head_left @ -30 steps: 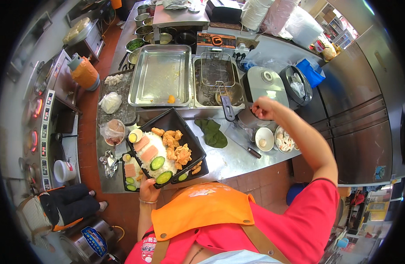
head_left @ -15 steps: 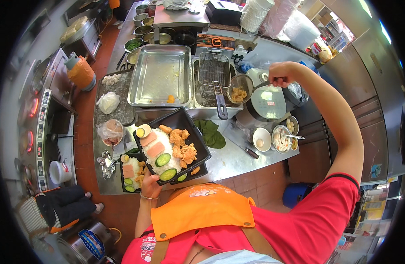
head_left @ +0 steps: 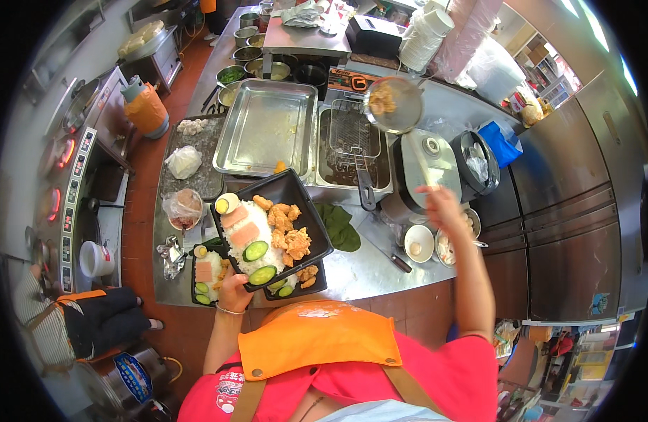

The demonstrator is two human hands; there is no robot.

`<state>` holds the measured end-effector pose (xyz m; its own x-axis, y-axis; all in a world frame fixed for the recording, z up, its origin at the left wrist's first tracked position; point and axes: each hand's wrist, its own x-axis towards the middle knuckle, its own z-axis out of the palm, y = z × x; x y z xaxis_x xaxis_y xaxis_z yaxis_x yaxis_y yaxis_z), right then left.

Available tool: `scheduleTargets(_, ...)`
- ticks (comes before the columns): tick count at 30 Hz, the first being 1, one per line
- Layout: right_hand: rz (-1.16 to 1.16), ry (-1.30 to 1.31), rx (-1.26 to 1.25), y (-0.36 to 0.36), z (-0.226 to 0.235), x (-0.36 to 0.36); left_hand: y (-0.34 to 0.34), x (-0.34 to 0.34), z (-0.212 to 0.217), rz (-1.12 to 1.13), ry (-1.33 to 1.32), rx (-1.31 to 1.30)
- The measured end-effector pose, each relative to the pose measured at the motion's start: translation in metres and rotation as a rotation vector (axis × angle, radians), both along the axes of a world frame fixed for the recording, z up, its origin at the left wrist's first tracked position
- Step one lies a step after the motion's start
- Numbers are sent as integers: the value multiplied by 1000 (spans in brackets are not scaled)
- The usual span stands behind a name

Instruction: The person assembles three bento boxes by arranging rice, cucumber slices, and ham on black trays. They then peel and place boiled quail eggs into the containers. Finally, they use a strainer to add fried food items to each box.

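Observation:
My left hand grips the near edge of a black food tray, tilted toward me. In it lie white rice, pink slices of meat, cucumber slices, half an egg and golden fried pieces. My right hand, a little blurred, is closed around the pale handle of a strainer. The strainer's round mesh bowl is held up beyond the fryer's right side, with several fried pieces in it. Two more filled black trays stand partly hidden under and left of the held one.
A fryer with a wire basket sits beside a large metal tray. To the right stand a rice cooker, a white bowl and a knife. A green cloth lies on the steel counter.
My right hand has come down toward me, while the strainer's bowl has swung up and away from beside the fryer basket's handle. My left hand still holds the tray in nearly the same place.

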<state>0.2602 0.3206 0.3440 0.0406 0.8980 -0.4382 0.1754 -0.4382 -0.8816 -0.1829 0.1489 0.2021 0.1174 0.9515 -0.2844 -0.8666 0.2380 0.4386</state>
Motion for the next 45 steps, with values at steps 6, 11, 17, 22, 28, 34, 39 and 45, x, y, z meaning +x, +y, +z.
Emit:
scheduleTargets(6, -10, 488, 51, 17, -78, -49, 13, 8, 29, 22, 39, -46)
scheduleTargets(11, -10, 398, 184, 14, -98, -52, 16, 12, 20, 68, 41, -19)
scheduleTargets(17, -8, 393, 150, 36, -106, -47, 33, 21, 31, 64, -7, -3)
scheduleTargets(22, 12, 379, 166, 39, -106, -46, 54, 29, 46, 82, -3, 21)
scheduleTargets(28, 22, 455, 87, 41, -104, -50, 88, 40, 49, 92, 26, 53)
scheduleTargets(34, 34, 392, 51, 40, -111, -46, 126, 48, 36, 94, 40, 6)
scheduleTargets(39, 17, 223, 155, 23, -105, -52, 155, 65, 22, 91, 69, 59)
scheduleTargets(45, 175, -358, 513, -2, -85, -65, 192, 84, 16, 69, 24, 43)
